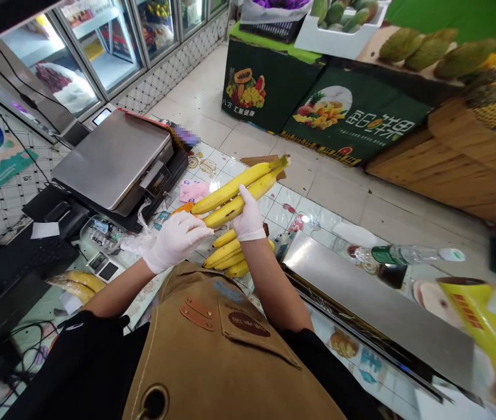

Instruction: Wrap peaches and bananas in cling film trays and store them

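Observation:
Two yellow bananas (236, 188), joined at the stem, are held slanting above the counter with their stem end up and away. My right hand (248, 217), in a white glove, is closed around the nearer banana at its middle, thumb on top. At the lower tips is my gloved left hand (175, 240), its fingers curled together against the nearer banana's end. Part of an orange item (182, 209) shows behind the left hand; its kind is hidden. Below the right wrist, another bunch of bananas (227, 256) lies on the counter, partly covered by the forearm.
A weighing scale (114, 157) stands at left, beside a clear plastic box (101, 232) and a small white device (105, 267). A long metal-topped unit (374, 309) and a plastic bottle (405, 254) are at right. Fruit displays (269, 87) stand beyond the counter.

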`<state>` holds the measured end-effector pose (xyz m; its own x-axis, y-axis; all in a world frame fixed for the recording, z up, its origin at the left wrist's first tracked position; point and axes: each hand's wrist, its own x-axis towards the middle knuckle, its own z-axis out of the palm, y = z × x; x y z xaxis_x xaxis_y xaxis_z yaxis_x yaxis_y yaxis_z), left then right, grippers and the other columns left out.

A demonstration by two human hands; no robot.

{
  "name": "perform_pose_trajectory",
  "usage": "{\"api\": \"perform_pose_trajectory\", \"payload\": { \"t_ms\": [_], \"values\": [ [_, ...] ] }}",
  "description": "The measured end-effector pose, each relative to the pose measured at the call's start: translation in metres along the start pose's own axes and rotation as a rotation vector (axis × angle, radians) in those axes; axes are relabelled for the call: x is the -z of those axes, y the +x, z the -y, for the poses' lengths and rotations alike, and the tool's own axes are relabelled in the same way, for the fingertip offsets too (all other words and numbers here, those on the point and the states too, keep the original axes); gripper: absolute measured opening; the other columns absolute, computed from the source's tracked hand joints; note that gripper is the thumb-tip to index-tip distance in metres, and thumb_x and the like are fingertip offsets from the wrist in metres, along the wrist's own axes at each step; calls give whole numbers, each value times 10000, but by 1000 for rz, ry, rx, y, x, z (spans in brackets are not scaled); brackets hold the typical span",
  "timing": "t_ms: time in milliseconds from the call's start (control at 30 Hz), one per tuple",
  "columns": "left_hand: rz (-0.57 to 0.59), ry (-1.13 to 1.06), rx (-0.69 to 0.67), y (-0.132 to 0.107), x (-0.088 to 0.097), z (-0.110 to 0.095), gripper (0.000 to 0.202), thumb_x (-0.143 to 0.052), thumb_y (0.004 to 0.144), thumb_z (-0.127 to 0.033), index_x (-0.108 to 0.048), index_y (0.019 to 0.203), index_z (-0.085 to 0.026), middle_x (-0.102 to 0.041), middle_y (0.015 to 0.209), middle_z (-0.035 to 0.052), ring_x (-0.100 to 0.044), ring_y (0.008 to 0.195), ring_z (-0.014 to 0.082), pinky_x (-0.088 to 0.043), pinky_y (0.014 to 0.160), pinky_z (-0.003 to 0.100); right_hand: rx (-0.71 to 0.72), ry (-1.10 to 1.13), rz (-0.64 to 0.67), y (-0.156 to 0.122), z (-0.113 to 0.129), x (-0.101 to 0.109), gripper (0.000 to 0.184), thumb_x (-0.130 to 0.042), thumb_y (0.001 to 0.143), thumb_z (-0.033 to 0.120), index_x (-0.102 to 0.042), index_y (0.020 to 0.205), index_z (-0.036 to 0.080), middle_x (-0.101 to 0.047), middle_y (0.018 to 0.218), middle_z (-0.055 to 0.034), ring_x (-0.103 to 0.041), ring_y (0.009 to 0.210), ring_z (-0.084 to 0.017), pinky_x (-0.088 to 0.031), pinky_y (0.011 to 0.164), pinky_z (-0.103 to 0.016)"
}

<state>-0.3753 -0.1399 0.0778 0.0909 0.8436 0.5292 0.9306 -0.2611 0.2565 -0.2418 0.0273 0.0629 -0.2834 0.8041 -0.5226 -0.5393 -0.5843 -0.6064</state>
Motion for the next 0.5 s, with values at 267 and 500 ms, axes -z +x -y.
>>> {"api": "perform_pose_trajectory", "payload": {
  "t_ms": [267,500],
  "values": [
    [364,-348,86,-40,22,32,155,-663,1025,-411,-811,1018,-365,-808,1008,19,-766,911,236,-651,806,421,38,-82,11,9,-7,11,417,-928,729,375,-674,1025,230,-745,810,36,-743,829,-206,-691,775,-375],
    [22,-347,451,-8,18,23,1045,-970,717,-566,-497,1610,-303,-618,1566,166,-595,1457,382,-508,1220,583,154,-184,151,-20,-30,-15,482,-926,723,433,-711,1111,244,-812,1122,-32,-755,1149,-244,-662,1004,-388]
  ]
}}
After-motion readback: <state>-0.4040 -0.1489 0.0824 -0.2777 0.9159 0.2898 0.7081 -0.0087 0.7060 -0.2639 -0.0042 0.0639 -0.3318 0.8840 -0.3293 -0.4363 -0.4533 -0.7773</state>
